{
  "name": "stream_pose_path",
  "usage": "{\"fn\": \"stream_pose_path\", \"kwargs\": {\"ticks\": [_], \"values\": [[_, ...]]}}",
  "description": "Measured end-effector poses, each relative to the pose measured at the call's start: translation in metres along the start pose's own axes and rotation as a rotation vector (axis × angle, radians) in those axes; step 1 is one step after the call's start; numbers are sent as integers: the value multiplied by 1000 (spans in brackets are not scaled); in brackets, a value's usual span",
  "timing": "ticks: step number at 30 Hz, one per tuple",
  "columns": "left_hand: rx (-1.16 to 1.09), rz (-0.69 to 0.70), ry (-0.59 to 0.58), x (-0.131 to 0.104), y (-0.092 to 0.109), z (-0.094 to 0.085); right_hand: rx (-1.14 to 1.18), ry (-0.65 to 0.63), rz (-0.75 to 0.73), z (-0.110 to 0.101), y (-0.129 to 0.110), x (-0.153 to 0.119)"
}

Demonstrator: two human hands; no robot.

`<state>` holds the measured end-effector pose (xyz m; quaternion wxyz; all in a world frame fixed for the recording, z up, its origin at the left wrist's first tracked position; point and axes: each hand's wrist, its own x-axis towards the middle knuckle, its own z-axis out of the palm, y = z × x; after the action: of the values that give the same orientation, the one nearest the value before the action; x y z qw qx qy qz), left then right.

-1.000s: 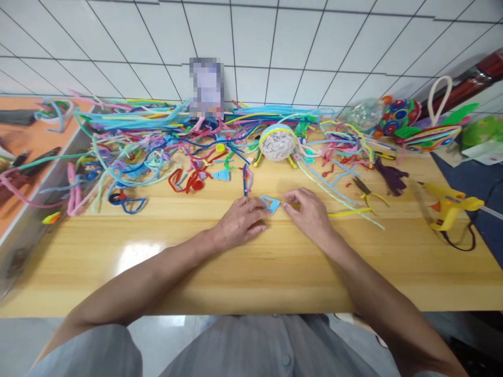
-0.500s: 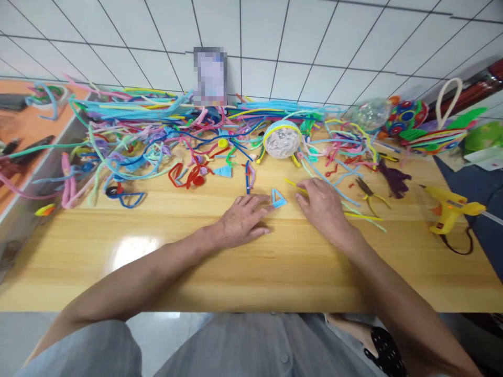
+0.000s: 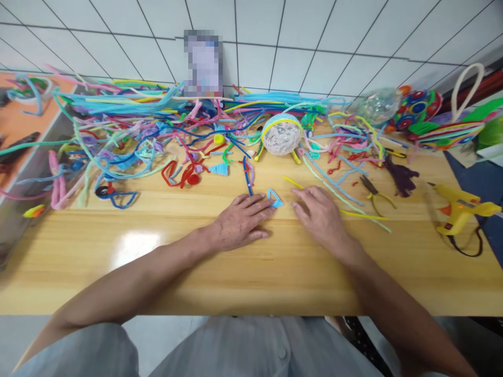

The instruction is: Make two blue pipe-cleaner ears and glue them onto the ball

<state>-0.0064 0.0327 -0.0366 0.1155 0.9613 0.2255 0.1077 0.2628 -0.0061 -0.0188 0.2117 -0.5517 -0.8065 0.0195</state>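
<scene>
A small light-blue pipe-cleaner triangle lies on the wooden table between my hands. My left hand rests palm down with fingers stretched out, its fingertips at the triangle's lower left corner. To the right of the triangle, my right hand is held low over the table, thumb and index finger apart and nothing visible between them. Beneath it runs a yellow pipe cleaner, partly hidden by the hand. Just beyond my left fingertips lies a dark-blue pipe-cleaner piece with a purple bit beside it.
Behind stands a clear ball with a yellow-and-blue top, among heaps of pipe cleaners. Pliers and a yellow glue gun lie to the right. Red pieces and a light-blue fringed piece lie left of centre.
My left fingertips have come onto the triangle's corner. My right thumb and index finger have spread a little apart. The view has shifted slightly.
</scene>
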Motion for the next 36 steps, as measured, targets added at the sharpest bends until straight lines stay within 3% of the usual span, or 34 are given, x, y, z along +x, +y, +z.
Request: {"fn": "stream_pose_path", "kwargs": {"ticks": [3,6,8,13,20,24,36], "values": [[-25,-3,1,0,-1,0,-105,-51,-24,-2,6,1],[-48,-8,13,-1,-2,2,-224,-21,74,-2,7,2],[-61,-7,22,-1,-3,2,-157,24,88,0,5,1],[-75,-1,27,-1,-3,2,127,29,-38,10,-8,-3],[-75,8,24,-1,-4,2,157,42,-80,18,-13,-3],[-54,16,28,-2,-3,2,150,72,-16,17,-14,-4],[-7,-22,-24,-2,-2,1,90,-36,-15,16,-18,-3]]}}
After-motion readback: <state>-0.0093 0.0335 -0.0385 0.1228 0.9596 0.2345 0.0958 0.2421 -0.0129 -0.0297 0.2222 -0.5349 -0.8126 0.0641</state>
